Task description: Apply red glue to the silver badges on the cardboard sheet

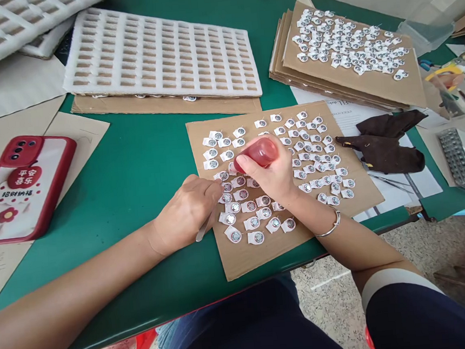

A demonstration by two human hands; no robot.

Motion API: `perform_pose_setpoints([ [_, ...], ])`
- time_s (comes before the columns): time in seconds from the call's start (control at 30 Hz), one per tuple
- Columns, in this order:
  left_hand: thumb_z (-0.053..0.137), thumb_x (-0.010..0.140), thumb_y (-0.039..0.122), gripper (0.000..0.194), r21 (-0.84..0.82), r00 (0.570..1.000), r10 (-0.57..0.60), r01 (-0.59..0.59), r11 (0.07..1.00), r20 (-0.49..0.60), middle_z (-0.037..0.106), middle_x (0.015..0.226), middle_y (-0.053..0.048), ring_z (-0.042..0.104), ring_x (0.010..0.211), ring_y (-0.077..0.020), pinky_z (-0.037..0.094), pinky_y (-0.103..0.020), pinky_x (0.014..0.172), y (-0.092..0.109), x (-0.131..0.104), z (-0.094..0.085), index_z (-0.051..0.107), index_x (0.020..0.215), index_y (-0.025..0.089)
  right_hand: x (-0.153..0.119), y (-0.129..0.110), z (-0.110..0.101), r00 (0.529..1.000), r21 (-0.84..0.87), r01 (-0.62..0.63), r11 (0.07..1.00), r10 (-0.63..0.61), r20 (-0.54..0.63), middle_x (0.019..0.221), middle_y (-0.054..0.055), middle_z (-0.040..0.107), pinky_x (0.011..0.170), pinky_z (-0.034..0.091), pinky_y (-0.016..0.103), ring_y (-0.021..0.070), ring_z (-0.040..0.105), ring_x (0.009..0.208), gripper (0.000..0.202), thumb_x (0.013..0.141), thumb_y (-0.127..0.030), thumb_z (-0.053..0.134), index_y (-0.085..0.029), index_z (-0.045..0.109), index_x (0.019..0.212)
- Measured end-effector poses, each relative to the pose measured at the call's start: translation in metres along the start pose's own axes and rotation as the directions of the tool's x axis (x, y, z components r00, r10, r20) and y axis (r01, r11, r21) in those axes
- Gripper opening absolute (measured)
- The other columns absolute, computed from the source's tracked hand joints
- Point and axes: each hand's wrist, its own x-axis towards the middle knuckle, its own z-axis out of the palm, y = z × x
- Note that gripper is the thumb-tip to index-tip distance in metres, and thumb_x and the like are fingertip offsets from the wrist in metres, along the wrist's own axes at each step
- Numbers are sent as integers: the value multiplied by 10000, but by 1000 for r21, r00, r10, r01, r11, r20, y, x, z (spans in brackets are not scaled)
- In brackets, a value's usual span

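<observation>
My right hand (275, 173) is wrapped round a small red squeeze bottle (261, 153), tilted over a cardboard sheet (240, 263). Rows of small white tabs with round silver-and-black parts (256, 237) lie on that sheet. At the sheet's left edge, my left hand (190, 208) pinches a thin metal tool, perhaps tweezers (202, 232), whose rear end sticks out below the palm. Its tip is near the tabs, close to the bottle's lower end. The bottle's nozzle is hidden by my fingers, and I cannot tell whether it touches a tab.
A white foam grid tray (165, 55) lies on cardboard at the back. Stacked cardboard sheets (407, 83) with more tabs stand at back right. Dark brown gloves (393, 149) and tweezers (390, 181) rest on papers at right. A red-cased phone (59, 168) lies left on the green table (133, 156).
</observation>
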Motion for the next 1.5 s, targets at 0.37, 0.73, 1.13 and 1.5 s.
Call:
perform_pose_setpoints([
  [0.37,423,717,11,199,15,1000,13,-13,1000,-25,609,761,-81,605,757,-219,457,-366,671,-1,-2,3,524,840,131,-3,0,-2,998,-40,54,998,-54,20,827,20,656,731,555,385,175,634,768,272,705,-373,685,-226,527,870],
  [0.73,413,772,53,164,-32,999,-9,8,999,-42,586,696,-49,586,668,-179,462,-328,631,0,2,-1,537,814,152,-5,-1,-3,998,-69,58,996,-55,40,833,13,654,769,548,388,178,635,786,286,692,-353,692,-232,509,875],
  [1.13,390,890,145,152,-165,993,-114,113,980,2,621,772,-43,592,726,-159,434,-301,701,-1,7,-11,541,907,148,-5,0,-4,995,-70,85,994,-81,64,829,17,650,743,549,390,178,629,776,284,700,-364,687,-223,511,873],
  [1.5,468,888,203,115,-253,982,-187,186,949,19,634,827,-3,583,718,-136,418,-262,645,-11,3,-10,571,934,182,-2,0,-2,997,-32,73,997,-72,16,778,18,643,698,553,372,167,630,720,276,710,-397,679,-215,523,847],
])
